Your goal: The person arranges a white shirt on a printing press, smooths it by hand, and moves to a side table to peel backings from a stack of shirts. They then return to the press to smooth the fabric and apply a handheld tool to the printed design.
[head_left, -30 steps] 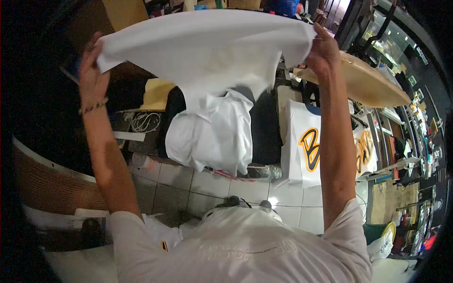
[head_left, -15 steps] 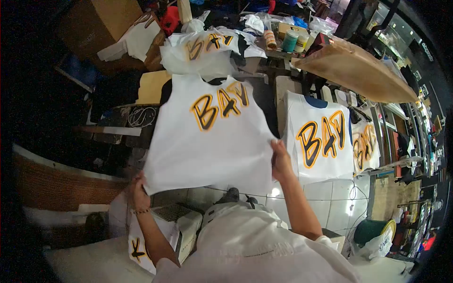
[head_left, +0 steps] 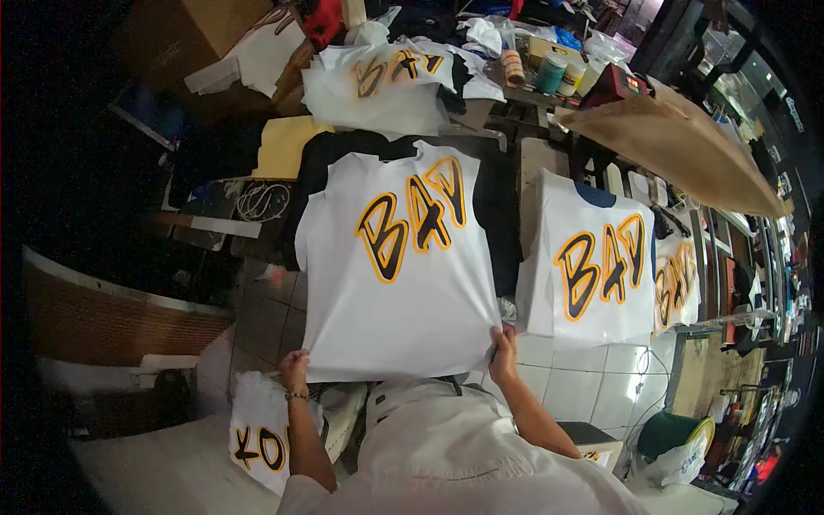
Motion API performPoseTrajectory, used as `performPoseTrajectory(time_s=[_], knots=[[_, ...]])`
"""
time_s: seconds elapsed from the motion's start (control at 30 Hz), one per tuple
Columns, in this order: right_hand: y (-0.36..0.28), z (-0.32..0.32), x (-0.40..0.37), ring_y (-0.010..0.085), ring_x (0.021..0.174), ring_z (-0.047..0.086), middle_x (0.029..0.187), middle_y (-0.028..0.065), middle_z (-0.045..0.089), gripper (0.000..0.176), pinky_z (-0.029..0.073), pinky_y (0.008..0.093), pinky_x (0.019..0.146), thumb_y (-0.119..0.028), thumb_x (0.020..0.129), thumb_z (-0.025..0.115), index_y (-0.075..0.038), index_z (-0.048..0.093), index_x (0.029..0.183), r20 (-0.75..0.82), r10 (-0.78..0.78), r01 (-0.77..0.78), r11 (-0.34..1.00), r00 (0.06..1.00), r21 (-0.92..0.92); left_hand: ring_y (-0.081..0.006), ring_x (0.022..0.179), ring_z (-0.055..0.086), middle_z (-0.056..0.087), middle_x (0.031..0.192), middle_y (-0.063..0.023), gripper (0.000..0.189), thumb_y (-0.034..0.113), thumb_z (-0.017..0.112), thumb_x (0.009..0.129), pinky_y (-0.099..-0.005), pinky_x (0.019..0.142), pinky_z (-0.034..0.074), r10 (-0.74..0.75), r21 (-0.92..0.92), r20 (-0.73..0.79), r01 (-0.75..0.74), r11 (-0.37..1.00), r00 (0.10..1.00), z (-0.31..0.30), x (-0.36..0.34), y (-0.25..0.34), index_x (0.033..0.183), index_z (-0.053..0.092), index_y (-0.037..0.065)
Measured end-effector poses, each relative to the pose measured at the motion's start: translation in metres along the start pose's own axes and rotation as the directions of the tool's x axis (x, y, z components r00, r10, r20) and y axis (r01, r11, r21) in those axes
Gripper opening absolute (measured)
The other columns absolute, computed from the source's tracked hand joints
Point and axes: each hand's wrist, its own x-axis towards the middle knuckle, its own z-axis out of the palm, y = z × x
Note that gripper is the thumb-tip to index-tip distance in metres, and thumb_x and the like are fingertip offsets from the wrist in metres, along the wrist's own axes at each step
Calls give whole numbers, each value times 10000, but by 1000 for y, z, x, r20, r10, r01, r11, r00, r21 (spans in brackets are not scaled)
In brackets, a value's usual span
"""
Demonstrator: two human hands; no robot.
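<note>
A white shirt panel (head_left: 390, 318) printed with black-and-orange letters "BAD" is spread out in front of me. My left hand (head_left: 294, 371) pinches its lower left corner, while my right hand (head_left: 504, 350) grips the lower right side. The cloth is pulled fairly taut between both hands, with creases running up from the right grip. Its upper part lies over a black surface (head_left: 502, 232). To the right, another white printed shirt panel (head_left: 549, 300) hangs with a dark blue neck patch.
A translucent sheet (head_left: 369, 107) partly covers another printed panel at the back. Brown paper (head_left: 669, 142) juts in at upper right, beside several jars (head_left: 550, 74). A white piece lettered "KO" (head_left: 245, 429) lies at lower left. A coiled white cable (head_left: 262, 202) rests on the left.
Both hands have drawn the panel's lower edge down toward my body. The cloth has settled from a lifted, billowing shape to a flatter one. The view has also shifted slightly.
</note>
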Motion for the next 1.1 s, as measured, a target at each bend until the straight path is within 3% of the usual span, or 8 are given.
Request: performPoseTrajectory(time_s=[0.1,0.2,0.3,0.63,0.77,0.83,0.93,1.1], knots=[[20,-11,12,186,862,540,981,66,534,249,467,349,801,-219,966,629,-55,503,1104,-41,5,-10,993,999,-118,-212,766,666,697,779,-62,150,54,658,764,-347,771,524,65,155,49,-72,985,997,15,7,12,894,722,15],[27,2,28,221,884,537,971,150,549,256,449,366,811,-153,941,638,10,485,1065,74,-302,263,652,950,-711,-213,841,655,696,912,-78,123,91,693,840,-351,778,517,129,703,217,-246,668,968,37,40,29,943,693,23],[-40,75,39,310,849,542,964,184,542,234,448,421,793,-118,915,655,10,519,1057,343,-686,600,170,642,-782,-216,857,654,688,931,-98,109,128,686,905,-376,772,519,453,299,249,-512,805,856,90,85,116,937,672,24],[-156,203,336,378,1002,592,1075,174,628,247,486,511,814,-244,876,697,-91,708,1069,525,-640,599,-124,560,-791,-316,1047,634,666,1073,-143,338,248,749,858,-440,897,488,818,190,437,-927,323,374,311,241,340,1117,680,41],[-176,219,342,365,974,616,1067,177,646,272,503,491,800,-315,845,739,-101,719,1012,479,-463,473,-138,746,-870,-311,983,628,667,993,-142,319,241,800,812,-400,869,498,671,361,562,-873,327,483,330,257,353,1045,690,52],[-179,210,354,331,878,643,978,168,667,299,516,448,768,-314,802,788,-73,698,955,434,-282,491,177,855,-853,-285,920,631,662,951,-133,330,257,816,801,-387,823,500,664,316,611,-902,295,431,331,265,353,1016,684,45],[-180,198,361,295,800,651,885,154,676,281,512,398,739,-264,798,804,-48,659,903,466,-325,553,265,823,-790,-183,672,564,624,738,-79,258,203,825,811,-336,632,468,603,45,602,-777,628,523,341,284,358,892,649,33],[-203,185,360,243,778,634,815,119,657,246,502,382,722,-217,839,785,-33,626,880,406,-310,503,380,860,-776,-162,649,560,615,694,-52,246,179,819,818,-320,646,476,531,84,679,-772,630,507,368,283,375,884,639,24]])
